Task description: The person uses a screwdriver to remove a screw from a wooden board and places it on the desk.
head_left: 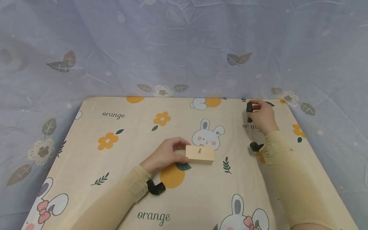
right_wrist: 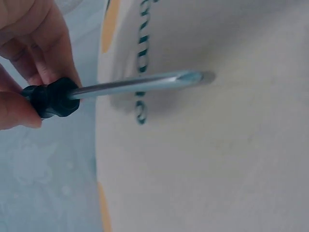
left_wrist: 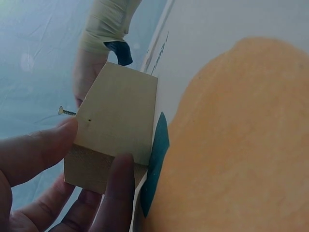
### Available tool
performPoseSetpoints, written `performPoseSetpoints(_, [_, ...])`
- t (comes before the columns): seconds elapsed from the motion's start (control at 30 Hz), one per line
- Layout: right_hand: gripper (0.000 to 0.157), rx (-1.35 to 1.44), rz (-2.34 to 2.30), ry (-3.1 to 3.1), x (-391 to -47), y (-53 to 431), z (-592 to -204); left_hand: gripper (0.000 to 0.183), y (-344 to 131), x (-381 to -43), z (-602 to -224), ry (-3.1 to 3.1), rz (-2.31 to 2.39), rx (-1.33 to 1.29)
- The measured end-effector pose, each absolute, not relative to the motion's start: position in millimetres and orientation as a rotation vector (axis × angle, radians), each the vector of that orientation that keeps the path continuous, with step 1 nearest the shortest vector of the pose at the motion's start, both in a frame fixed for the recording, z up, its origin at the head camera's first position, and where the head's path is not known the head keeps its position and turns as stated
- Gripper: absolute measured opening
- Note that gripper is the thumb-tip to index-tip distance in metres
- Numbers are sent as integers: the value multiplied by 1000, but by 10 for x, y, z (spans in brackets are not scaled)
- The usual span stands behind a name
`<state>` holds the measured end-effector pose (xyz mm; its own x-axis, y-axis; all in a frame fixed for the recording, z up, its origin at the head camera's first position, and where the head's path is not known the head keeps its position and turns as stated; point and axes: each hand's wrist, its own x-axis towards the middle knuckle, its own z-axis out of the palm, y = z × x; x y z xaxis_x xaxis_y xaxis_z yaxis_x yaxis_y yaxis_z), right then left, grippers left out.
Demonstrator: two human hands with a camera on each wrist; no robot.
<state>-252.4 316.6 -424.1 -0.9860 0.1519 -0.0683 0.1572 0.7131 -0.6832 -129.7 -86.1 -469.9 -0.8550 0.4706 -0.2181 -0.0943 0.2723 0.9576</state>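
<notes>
In the head view a pale wooden block lies on the table's middle. A screw stands partly out of its top face; the left wrist view shows the screw's head and thread. My left hand grips the block's left end between thumb and fingers. Far to the right, my right hand holds a screwdriver by its black handle. Its metal shaft points toward me, with the tip close over the tablecloth in the right wrist view.
A patterned cloth with rabbits, flowers and oranges covers the table. Behind the far edge hangs a grey-blue printed curtain. Black wrist cameras sit at the left cuff and the right cuff.
</notes>
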Motion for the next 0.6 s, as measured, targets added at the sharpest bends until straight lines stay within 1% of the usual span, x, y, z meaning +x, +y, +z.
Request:
performPoseSetpoints(0.33, [62,185,-1345,2964,-2430,2966,-4024,49,-851,-1296,-4678,2083,1609,331])
performPoseSetpoints(0.6, [60,52,-1660,2939,-2289,2708,-3837,49,-840,-1303,-4691,2084,1605,315])
